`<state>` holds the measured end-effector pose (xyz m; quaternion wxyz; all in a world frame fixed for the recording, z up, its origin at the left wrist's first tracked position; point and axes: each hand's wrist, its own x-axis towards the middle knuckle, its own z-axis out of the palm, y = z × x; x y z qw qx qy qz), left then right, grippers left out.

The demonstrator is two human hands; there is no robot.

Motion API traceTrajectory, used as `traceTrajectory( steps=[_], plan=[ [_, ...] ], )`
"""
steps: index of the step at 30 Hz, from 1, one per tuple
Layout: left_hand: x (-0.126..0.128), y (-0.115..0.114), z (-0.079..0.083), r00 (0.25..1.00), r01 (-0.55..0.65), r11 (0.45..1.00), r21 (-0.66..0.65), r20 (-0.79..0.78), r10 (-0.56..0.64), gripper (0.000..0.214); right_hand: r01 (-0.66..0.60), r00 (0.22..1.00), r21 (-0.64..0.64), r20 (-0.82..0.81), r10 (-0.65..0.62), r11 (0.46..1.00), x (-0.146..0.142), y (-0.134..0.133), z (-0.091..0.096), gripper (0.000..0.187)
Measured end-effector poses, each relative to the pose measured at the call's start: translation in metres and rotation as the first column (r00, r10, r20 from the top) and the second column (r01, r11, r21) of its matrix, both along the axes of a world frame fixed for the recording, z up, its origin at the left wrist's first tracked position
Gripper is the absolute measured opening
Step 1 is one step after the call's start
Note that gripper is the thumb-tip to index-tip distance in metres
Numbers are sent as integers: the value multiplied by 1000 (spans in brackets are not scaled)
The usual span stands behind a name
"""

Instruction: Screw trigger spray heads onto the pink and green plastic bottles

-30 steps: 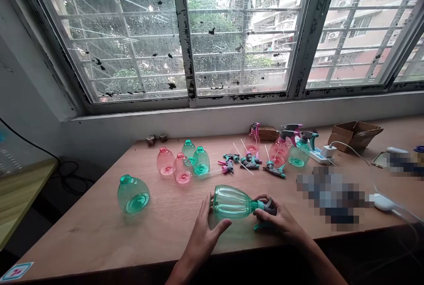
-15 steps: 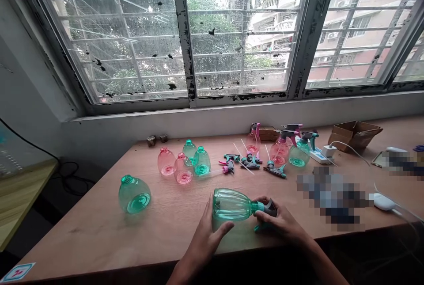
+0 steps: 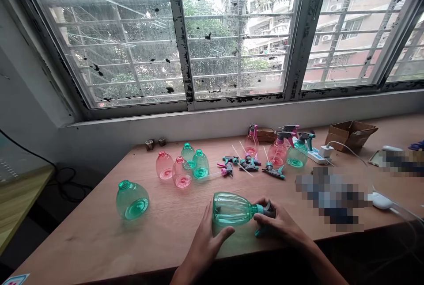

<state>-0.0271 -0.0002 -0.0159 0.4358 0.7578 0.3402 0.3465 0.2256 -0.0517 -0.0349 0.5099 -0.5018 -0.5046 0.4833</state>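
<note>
A green plastic spray bottle (image 3: 232,209) lies on its side near the front edge of the wooden table (image 3: 99,236). My left hand (image 3: 205,243) cups the bottle's wide base from below, thumb and fingers curled round it. My right hand (image 3: 281,225) grips the grey and teal trigger head (image 3: 267,210) at the bottle's neck. Both forearms come in from the bottom edge.
An empty green bottle (image 3: 131,199) lies to the left. Pink and green capless bottles (image 3: 182,168) cluster further back, with loose trigger heads (image 3: 247,164) and three assembled spray bottles (image 3: 281,149) beyond. A cardboard box (image 3: 351,134) and power strip (image 3: 316,155) sit at the right.
My left hand has closed further round the bottle's base. The camera has tilted slightly, shifting the scene a little. The bottle stays in the same spot.
</note>
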Motion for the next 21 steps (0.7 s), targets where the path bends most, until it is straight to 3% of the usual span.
traceTrajectory(
  steps=[4,9,12,16,21],
  plan=[
    [1,1,4,1000,-22,1000,3,18,22,71,2,1000,9,31,-2,1000,2,-1,-1,44],
    [0,3,-8,996,-90,995,51,17,90,84,2,999,41,46,-4,999,2,-2,-3,43],
    [0,2,-11,996,-73,997,8,45,73,89,-8,1000,50,24,6,999,1,-2,-2,40],
    [0,0,-3,995,-64,994,-87,65,70,89,-20,1000,45,4,20,999,1,-2,-1,39],
    [-1,0,7,998,-26,998,-61,55,29,72,-26,1000,40,3,26,999,1,-3,1,39]
  ],
)
